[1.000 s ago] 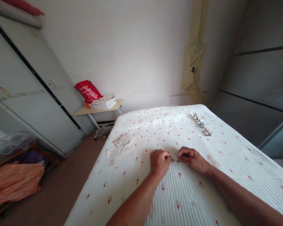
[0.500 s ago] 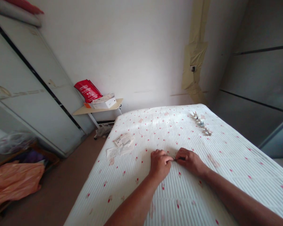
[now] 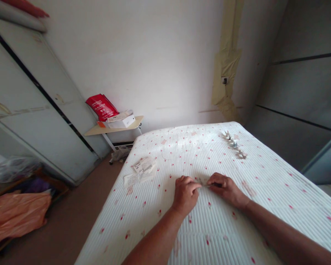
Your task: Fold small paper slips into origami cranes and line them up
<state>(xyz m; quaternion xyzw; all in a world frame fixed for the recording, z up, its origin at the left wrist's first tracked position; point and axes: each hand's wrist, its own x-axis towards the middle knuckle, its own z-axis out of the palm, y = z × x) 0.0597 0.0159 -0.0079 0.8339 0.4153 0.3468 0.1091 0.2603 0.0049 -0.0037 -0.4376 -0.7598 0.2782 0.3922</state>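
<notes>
Both hands are low over the white quilted bed cover [image 3: 209,221] with red dots. My left hand [image 3: 185,193] is closed, thumb and fingers pinched on something too small to make out. Across a narrow gap, my right hand [image 3: 227,189] is closed around a small dark object [image 3: 216,184], partly hidden by the fingers. A thin, pale piece shows between the two hands. Printed papers [image 3: 145,165] lie on the cover to the left. Several small pale and grey pieces [image 3: 233,144] form a slanting row farther back on the right.
At the back left, a small table [image 3: 95,130] bears a red bag [image 3: 102,106] and a white box [image 3: 123,121]. Cabinets [image 3: 38,99] stand at the left, with an orange bag [image 3: 19,217] below. A wall outlet [image 3: 224,80] is behind the bed.
My right hand has moved slightly right, widening the gap between the hands. My left hand has shifted slightly left. More of the dark object now shows.
</notes>
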